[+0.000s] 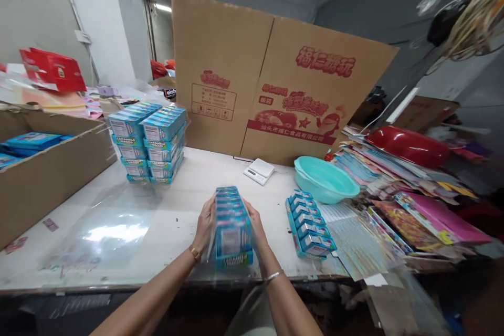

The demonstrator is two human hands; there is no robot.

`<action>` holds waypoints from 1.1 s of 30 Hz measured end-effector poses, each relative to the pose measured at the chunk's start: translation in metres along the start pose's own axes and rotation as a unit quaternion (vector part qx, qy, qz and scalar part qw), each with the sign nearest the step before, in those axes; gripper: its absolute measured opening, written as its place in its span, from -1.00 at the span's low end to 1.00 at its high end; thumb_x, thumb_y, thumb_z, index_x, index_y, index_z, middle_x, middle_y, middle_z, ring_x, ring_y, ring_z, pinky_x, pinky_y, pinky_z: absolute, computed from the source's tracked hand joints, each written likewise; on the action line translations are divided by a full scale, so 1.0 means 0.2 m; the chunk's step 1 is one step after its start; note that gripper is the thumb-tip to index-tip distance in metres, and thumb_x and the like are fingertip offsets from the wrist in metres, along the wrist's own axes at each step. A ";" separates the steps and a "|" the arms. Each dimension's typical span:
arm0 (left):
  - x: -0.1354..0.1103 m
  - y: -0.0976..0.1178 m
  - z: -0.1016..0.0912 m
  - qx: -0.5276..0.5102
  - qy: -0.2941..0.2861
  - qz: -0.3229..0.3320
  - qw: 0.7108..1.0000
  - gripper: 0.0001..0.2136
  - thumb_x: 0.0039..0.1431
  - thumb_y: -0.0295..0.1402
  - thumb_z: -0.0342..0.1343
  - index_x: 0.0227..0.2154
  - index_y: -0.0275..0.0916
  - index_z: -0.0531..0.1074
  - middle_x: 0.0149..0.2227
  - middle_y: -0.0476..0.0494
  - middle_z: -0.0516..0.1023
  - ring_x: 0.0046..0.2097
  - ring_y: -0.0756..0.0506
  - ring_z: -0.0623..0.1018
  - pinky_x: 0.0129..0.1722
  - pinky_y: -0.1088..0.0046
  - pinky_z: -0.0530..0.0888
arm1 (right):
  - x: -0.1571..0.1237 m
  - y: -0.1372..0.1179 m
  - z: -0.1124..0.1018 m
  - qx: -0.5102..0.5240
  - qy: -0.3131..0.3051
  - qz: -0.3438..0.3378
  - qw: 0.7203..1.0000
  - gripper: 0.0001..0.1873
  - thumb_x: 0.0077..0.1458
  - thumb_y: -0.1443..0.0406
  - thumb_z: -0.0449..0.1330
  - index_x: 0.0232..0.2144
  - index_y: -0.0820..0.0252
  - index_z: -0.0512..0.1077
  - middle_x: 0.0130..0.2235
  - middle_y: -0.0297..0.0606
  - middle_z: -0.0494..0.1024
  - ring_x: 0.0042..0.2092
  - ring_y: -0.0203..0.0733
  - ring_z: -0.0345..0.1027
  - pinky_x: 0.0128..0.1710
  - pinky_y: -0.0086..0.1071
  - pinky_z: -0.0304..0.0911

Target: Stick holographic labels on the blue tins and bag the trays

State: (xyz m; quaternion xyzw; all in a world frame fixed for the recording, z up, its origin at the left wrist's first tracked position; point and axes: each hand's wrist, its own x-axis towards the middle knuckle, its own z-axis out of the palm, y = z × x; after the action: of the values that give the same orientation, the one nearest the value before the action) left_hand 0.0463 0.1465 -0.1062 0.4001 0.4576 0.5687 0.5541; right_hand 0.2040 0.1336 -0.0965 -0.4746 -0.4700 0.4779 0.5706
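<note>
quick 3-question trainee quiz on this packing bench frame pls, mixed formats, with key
1. True or false: both hands press on opposite sides of one row of blue boxes.
2. Which thing lies between the white scale and the piles of printed sheets?
A. a red tray
B. a teal basin
C. a roll of tape
3. Fill in: the tall stack of blue boxes stands in front of the big printed ____.

Key
1. True: the left hand and the right hand flank the row.
2. B, the teal basin.
3. Carton.
</note>
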 end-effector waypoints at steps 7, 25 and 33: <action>0.00 -0.08 -0.10 0.051 -0.035 0.095 0.994 -0.62 0.20 -0.16 0.20 0.04 -0.17 0.53 0.17 -0.21 0.51 0.24 -0.23 0.41 0.27 0.24 0.27 | -0.08 0.19 -0.03 0.071 0.063 0.016 0.995 -0.49 0.09 -0.03 0.28 -0.01 0.11 0.55 0.07 -0.15 0.58 0.14 0.01 0.40 0.18 -0.12 0.24; 0.35 -0.14 0.11 0.014 0.071 0.038 0.997 -0.59 0.18 -0.08 0.19 -0.65 -0.23 0.36 -0.65 0.07 0.30 -0.56 0.05 0.25 -0.52 0.51 0.20 | 0.35 0.26 0.01 0.133 0.038 0.100 0.985 -0.54 0.03 -0.08 0.30 -0.54 0.14 0.32 -0.56 -0.50 0.32 -0.52 -0.37 0.13 -0.47 -0.48 0.15; 0.38 -0.08 0.03 0.031 0.076 0.048 0.995 -0.64 0.20 -0.02 0.18 -0.46 -0.25 0.54 -0.36 -0.11 0.59 -0.27 -0.06 0.55 -0.21 0.47 0.43 | 0.27 0.22 -0.08 0.138 0.089 0.097 0.982 -0.56 0.10 -0.09 0.23 -0.20 0.09 0.53 -0.07 -0.26 0.60 0.01 -0.14 0.45 0.05 -0.27 0.32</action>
State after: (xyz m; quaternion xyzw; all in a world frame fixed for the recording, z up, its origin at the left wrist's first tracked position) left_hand 0.0508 0.2221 -0.1248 0.3939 0.4961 0.6091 0.4772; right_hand 0.2214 0.1894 -0.1376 -0.4751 -0.2988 0.5472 0.6209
